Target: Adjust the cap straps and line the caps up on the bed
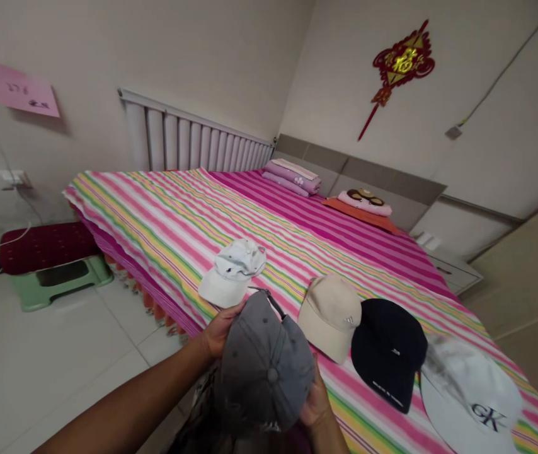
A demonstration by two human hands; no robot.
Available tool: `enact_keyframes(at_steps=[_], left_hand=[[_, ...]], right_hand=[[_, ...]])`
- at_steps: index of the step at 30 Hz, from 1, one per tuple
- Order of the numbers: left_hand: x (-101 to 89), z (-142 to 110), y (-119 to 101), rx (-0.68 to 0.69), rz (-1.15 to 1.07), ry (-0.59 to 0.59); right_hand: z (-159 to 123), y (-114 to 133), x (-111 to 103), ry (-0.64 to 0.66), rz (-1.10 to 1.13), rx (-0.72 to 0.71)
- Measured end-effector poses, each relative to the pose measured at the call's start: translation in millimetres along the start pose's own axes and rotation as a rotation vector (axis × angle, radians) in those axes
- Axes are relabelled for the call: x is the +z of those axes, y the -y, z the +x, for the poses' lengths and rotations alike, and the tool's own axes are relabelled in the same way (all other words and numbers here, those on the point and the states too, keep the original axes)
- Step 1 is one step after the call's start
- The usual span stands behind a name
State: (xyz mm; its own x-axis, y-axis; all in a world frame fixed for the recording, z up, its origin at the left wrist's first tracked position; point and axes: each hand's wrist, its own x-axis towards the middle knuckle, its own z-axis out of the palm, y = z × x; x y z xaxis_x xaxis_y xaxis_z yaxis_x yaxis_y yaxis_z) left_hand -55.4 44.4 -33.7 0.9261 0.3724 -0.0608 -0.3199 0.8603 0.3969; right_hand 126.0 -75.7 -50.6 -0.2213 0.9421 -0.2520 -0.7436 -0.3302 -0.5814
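Observation:
A grey baseball cap [269, 359] is held up between my two hands at the bed's near edge, its crown facing me and its back strap pointing away. My left hand [223, 329] grips its left side, fingers partly hidden behind the cap. On the right side, my right hand [315, 398] closes on the cap's edge. Beyond it lies a white cap [234, 271] with a small dark logo. To the right rest a beige cap [332, 315], a dark navy cap [389, 350] and a white cap with dark letters [472, 394], side by side.
The caps lie on a bed with a striped sheet [155, 214]. Folded bedding [292, 176] and a pink pillow [365, 203] sit by the headboard [368, 176]. A radiator [193, 135] lines the wall. On the floor at left stands a green stool [61, 280] with a red cushion [46, 247].

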Motion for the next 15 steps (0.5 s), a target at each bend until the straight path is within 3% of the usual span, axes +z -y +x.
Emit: enact_keyframes(at_steps=[4, 7, 12, 15], left_hand=[[-7.5, 21, -13, -0.033, 0.015, 0.006], [-0.3, 42, -30, -0.038, 0.066, -0.034], [23.0, 87, -77, 0.037, 0.241, -0.203], [22.9, 119, -106, 0.026, 0.308, -0.252]], right_hand=[[12, 13, 3, -0.091, -0.054, -0.162], [27, 37, 5, -0.165, -0.078, -0.247], [64, 90, 7, -0.238, -0.153, -0.26], [92, 121, 10, -0.301, -0.23, -0.272]])
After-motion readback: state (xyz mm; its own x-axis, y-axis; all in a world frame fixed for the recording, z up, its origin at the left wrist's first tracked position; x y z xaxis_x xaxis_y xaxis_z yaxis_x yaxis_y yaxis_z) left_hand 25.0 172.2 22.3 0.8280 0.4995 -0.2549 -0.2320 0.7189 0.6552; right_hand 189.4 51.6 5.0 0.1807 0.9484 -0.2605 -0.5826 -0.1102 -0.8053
